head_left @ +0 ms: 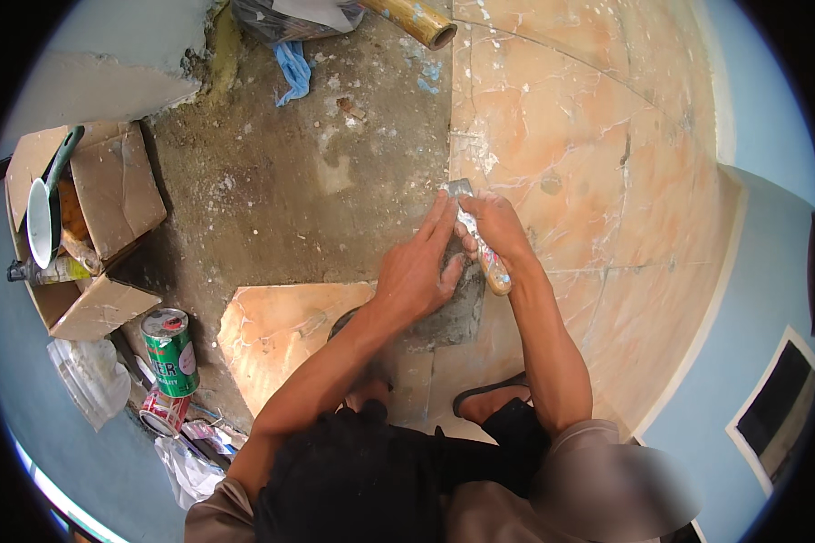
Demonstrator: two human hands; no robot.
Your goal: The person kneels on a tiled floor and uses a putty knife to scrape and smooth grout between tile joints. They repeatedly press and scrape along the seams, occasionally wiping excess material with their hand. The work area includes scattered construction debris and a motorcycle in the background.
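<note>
A putty knife (pixel 492 267) with a paint-spotted wooden handle is gripped in my right hand (pixel 498 224), its handle end pointing back toward me. Its flat metal blade (pixel 460 187) lies at the seam where the peach marbled tiles (pixel 552 181) meet the bare concrete (pixel 272 208). My left hand (pixel 415 271) reaches in from the left with fingers stretched out and thumb apart. Those fingertips are beside the blade; whether they touch it I cannot tell. Below the hands is a dark grey patch (pixel 453 317) between the tiles.
A cut tile piece (pixel 276 330) lies near my left forearm. Along the left wall are a cardboard box (pixel 118 190) with a ladle (pixel 41 222), a green can (pixel 168 355), a red can (pixel 163 414) and plastic bags (pixel 186 471). A bamboo pole (pixel 407 18) and blue cloth (pixel 293 72) lie at the far side.
</note>
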